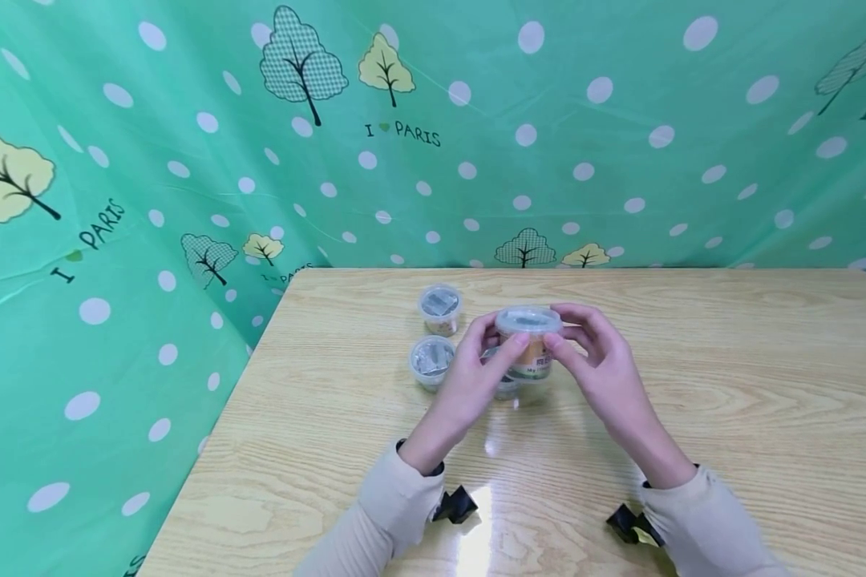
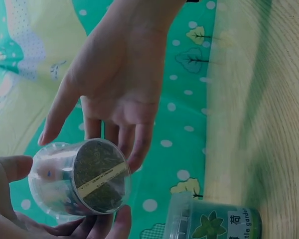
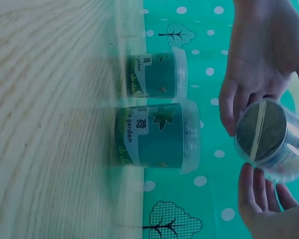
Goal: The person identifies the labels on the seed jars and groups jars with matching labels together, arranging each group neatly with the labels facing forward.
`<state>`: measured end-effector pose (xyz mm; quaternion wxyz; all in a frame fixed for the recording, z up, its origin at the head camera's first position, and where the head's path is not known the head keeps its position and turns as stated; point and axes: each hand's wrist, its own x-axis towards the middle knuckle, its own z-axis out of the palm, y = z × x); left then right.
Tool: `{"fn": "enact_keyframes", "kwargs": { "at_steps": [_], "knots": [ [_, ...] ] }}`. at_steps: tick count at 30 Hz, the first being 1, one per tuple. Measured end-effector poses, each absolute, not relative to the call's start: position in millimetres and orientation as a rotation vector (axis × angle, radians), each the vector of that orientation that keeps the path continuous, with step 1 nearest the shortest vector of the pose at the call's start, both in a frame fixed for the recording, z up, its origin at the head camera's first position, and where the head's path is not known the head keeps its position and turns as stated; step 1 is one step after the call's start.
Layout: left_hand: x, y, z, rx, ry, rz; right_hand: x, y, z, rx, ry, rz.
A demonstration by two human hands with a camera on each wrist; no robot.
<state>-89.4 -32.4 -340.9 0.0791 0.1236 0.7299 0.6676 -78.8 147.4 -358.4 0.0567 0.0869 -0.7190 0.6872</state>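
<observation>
Both hands hold a clear lidded plastic cup (image 1: 532, 353) with an orange label above the table. My left hand (image 1: 472, 377) has its thumb on the cup's near side and its fingers round the left. Opposite it, my right hand (image 1: 606, 369) touches the right side with thumb and fingers. Through the base, seen in the left wrist view, the cup (image 2: 99, 174) shows dark, soil-like filling and a pale strip. Behind my left hand, a lidded cup (image 1: 431, 359) stands on the table; another cup (image 1: 507, 389) is partly hidden beneath the held one.
Farther back stands another lidded cup (image 1: 440, 308). In the right wrist view, two cups with teal labels, a nearer cup (image 3: 157, 137) and a farther cup (image 3: 159, 74), stand upright on the wooden table (image 1: 729, 385). A green dotted curtain (image 1: 584, 160) hangs behind and left.
</observation>
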Motion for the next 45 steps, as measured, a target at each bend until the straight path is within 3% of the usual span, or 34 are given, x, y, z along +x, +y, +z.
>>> {"fn": "enact_keyframes", "kwargs": {
  "at_steps": [11, 24, 45],
  "knots": [
    [-89.6, -36.7, -338.1, 0.445, 2.054, 2.091, -78.0, 148.9, -357.0, 0.370, -2.242, 2.052],
    [-89.2, -36.2, -337.6, 0.455, 2.083, 2.087, -72.7, 144.5, -351.6, 0.234, -2.184, 2.025],
    [-90.9, -36.8, -338.7, 0.388, 2.052, 2.084, -76.2, 146.8, -354.3, 0.298, -2.319, 2.002]
  ]
}}
